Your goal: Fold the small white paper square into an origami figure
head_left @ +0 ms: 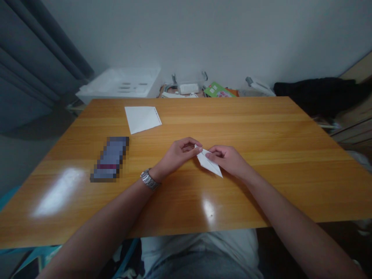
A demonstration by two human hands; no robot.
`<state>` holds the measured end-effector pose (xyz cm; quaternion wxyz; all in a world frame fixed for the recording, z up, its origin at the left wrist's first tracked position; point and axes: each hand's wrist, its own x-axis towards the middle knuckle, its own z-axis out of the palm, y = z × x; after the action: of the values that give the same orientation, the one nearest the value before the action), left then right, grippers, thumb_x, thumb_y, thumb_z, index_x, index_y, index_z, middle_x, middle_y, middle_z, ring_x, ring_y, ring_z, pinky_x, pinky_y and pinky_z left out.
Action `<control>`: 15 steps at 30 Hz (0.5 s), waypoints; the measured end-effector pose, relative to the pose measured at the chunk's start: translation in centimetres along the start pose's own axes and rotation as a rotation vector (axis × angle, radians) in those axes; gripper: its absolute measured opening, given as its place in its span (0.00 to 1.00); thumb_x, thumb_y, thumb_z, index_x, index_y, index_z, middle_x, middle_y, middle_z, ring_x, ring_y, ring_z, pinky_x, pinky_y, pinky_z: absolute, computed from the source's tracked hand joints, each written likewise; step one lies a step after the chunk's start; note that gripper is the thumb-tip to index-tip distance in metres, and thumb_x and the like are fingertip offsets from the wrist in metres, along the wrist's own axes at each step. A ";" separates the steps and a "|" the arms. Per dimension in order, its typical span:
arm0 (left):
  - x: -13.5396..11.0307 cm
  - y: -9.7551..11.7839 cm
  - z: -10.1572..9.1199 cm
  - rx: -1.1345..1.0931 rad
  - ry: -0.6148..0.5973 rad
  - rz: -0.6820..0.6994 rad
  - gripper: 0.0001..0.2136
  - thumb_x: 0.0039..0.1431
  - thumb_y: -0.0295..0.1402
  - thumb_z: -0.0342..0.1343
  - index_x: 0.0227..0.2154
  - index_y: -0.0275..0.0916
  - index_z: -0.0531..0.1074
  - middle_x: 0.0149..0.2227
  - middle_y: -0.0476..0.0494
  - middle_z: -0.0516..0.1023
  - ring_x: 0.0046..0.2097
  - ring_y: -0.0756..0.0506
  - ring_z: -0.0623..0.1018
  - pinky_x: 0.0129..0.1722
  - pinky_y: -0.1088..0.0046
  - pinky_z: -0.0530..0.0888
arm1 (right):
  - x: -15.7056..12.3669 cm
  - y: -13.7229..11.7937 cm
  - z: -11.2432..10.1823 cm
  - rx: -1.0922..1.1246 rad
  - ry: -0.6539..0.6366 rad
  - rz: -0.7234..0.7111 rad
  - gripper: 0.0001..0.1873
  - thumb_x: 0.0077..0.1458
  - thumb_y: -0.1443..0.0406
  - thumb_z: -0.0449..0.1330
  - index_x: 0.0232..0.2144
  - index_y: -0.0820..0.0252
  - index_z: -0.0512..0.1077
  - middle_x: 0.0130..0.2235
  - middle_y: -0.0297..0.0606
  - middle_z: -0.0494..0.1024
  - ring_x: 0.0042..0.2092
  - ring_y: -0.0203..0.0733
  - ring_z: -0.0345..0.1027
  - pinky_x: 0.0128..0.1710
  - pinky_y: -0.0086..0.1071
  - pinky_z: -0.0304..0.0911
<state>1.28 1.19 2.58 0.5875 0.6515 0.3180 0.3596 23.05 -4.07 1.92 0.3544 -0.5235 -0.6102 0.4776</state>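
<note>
A small white folded paper (209, 164), pointed at both ends, lies on the wooden table (261, 131) between my hands. My left hand (177, 155), a metal watch on its wrist, pinches the paper's upper tip with thumb and fingers closed. My right hand (229, 159) has its fingers curled and pressed on the paper's right edge, holding it down against the table.
A white sheet (143, 118) with a perforated edge lies at the back left of the table. A blurred-out rectangular object (110, 159) lies left of my hands. Behind the table stand a white box (122, 83), cables, a green booklet (218, 90) and dark cloth (319, 95).
</note>
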 end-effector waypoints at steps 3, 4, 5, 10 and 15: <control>0.0 -0.1 0.1 0.018 0.016 0.002 0.16 0.58 0.42 0.66 0.40 0.34 0.76 0.37 0.42 0.80 0.38 0.48 0.79 0.40 0.74 0.74 | 0.0 0.0 0.1 -0.031 0.008 -0.025 0.16 0.59 0.53 0.63 0.36 0.61 0.78 0.34 0.39 0.82 0.33 0.41 0.73 0.32 0.32 0.62; 0.0 -0.2 0.1 0.021 0.025 0.003 0.15 0.58 0.42 0.66 0.40 0.34 0.76 0.37 0.42 0.80 0.38 0.48 0.79 0.40 0.74 0.74 | 0.0 0.0 0.1 -0.039 0.008 -0.034 0.15 0.60 0.54 0.63 0.36 0.61 0.78 0.35 0.39 0.82 0.34 0.41 0.73 0.33 0.32 0.63; 0.0 -0.2 0.2 0.022 0.034 0.005 0.15 0.59 0.42 0.65 0.39 0.34 0.76 0.37 0.42 0.80 0.39 0.48 0.79 0.41 0.73 0.74 | 0.0 0.0 0.1 -0.046 0.007 -0.043 0.15 0.60 0.54 0.63 0.36 0.61 0.78 0.35 0.39 0.82 0.34 0.41 0.73 0.33 0.32 0.63; 0.1 -0.3 0.2 0.017 0.054 0.009 0.15 0.59 0.42 0.65 0.38 0.33 0.77 0.39 0.41 0.81 0.39 0.48 0.79 0.43 0.72 0.76 | -0.1 -0.2 -0.1 -0.080 0.002 -0.071 0.15 0.61 0.54 0.62 0.36 0.60 0.78 0.36 0.39 0.82 0.35 0.42 0.74 0.34 0.32 0.63; 0.1 -0.6 0.3 -0.066 0.077 -0.024 0.16 0.57 0.43 0.66 0.38 0.34 0.78 0.40 0.39 0.82 0.40 0.47 0.80 0.42 0.71 0.77 | -0.1 -0.3 -0.2 -0.081 0.000 -0.082 0.14 0.61 0.55 0.62 0.37 0.60 0.78 0.36 0.38 0.82 0.35 0.42 0.74 0.35 0.32 0.63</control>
<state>1.60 1.22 1.98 0.6003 0.6135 0.3360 0.3877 23.19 -4.12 2.31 0.3521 -0.5119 -0.6500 0.4376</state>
